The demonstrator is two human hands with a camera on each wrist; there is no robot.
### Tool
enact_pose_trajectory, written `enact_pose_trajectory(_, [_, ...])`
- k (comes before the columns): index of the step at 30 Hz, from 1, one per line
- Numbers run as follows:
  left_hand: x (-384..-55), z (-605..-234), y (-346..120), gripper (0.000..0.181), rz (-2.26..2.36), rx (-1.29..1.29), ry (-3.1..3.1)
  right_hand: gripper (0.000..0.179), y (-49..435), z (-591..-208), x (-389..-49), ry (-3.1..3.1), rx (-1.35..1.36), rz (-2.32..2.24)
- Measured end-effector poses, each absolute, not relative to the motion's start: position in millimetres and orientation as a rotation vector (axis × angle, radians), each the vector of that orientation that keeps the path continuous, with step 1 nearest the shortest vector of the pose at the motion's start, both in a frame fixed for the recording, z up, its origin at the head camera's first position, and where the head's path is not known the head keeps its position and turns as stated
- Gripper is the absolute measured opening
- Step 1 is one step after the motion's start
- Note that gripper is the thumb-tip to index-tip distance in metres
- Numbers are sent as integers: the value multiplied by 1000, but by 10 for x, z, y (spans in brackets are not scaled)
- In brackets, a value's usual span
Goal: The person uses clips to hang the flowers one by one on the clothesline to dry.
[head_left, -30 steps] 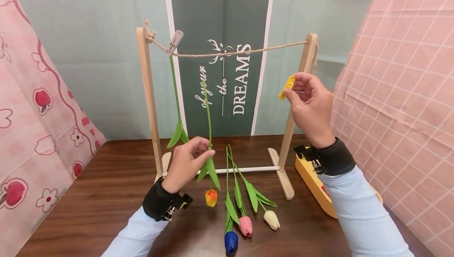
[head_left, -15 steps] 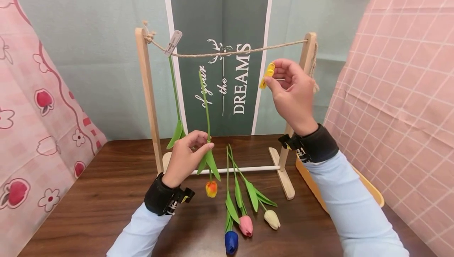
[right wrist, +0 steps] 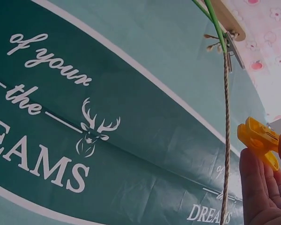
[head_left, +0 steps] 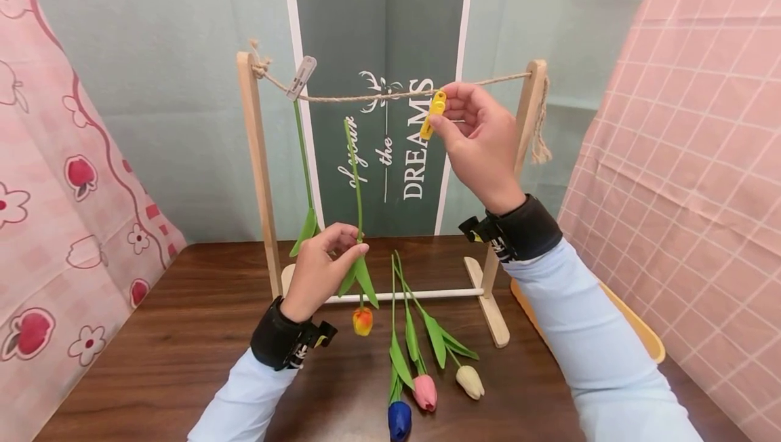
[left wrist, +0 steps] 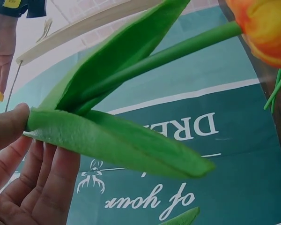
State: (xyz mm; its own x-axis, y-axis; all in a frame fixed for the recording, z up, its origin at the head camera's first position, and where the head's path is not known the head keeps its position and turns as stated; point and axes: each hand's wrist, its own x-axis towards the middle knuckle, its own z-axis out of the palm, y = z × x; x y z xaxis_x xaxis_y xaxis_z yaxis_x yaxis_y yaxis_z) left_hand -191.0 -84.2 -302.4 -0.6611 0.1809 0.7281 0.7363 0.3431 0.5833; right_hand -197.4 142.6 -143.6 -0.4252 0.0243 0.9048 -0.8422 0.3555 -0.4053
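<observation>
The yellow clothespin (head_left: 434, 115) has moved left, nearer the rope's (head_left: 360, 97) middle. The left hand (head_left: 320, 262) pinches an inverted orange-yellow tulip (head_left: 363, 321) below it, probably light, bendy, best held mid-stem; the right hand (head_left: 483, 138) pinches the clothespin.

Bench (head_left: 183, 354): dark brown, wood grain. Behind it, pale grey-green backdrop (head_left: 177, 123) with dark green panel (head_left: 342, 28) edged by white stripes (head_left: 465, 8). White print on panel: "of your / the / DREAMS" lettering (right wrist: 51, 65), sideways in head view, plus deer head (right wrist: 92, 133). Left: pink drape (head_left: 79, 225), red fruit, flowers. Right: pink drape with white grid (head_left: 677, 177).
</observation>
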Motion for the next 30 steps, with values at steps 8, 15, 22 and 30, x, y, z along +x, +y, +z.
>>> enact_pose_trajectory(8, [-1927, -2999, -848, 12, -1294, -786, -2041, 24, 1246, -1329, -1993, -1691, 816, 1240])
enact_pose_trajectory(15, [-1943, -2953, -850, 14, -1302, -769, -2036, 26, 1090, -1228, -2009, -1727, 777, 1339])
enact_pose_trajectory(22, [-1962, -2918, -824, 13, -1308, -772, -2006, 25, 983, -1139, -2064, -1727, 801, 1450])
enact_pose_trajectory(30, [-1995, -2895, -801, 14, -1349, -768, -1968, 23, 938, -1033, -2105, -1738, 782, 1550])
